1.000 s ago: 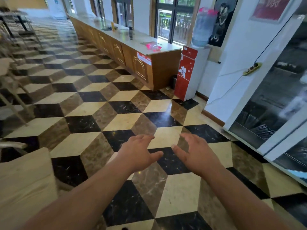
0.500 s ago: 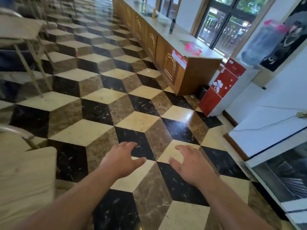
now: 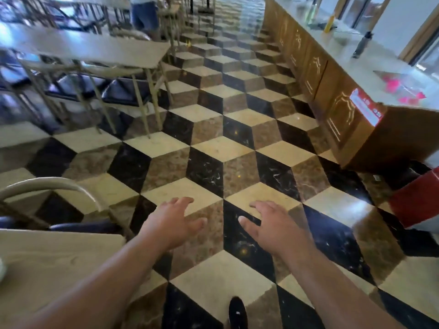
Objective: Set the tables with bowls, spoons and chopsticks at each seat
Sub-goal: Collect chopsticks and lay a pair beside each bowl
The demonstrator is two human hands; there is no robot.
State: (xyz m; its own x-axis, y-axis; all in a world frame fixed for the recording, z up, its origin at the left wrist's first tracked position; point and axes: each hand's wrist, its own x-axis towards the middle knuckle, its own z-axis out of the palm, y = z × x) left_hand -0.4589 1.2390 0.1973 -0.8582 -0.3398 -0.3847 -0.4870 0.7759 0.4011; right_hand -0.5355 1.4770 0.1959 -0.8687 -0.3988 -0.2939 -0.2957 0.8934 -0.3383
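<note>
Marble floor [image 3: 215,279] underfoot, both hands empty
Left hand [image 3: 173,222] and right hand [image 3: 273,227] are held out, fingers spread, nothing gripped; no bowls, spoons or chopsticks are seen, only a white edge [image 3: 1,269] cut off on the table [image 3: 52,257]; the chair [image 3: 45,185] just beyond that table could be clipped; farther tables [image 3: 90,49] are blurred.

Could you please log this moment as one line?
left hand: open, empty | right hand: open, empty | below: tiled floor | near: table, lower left
</note>
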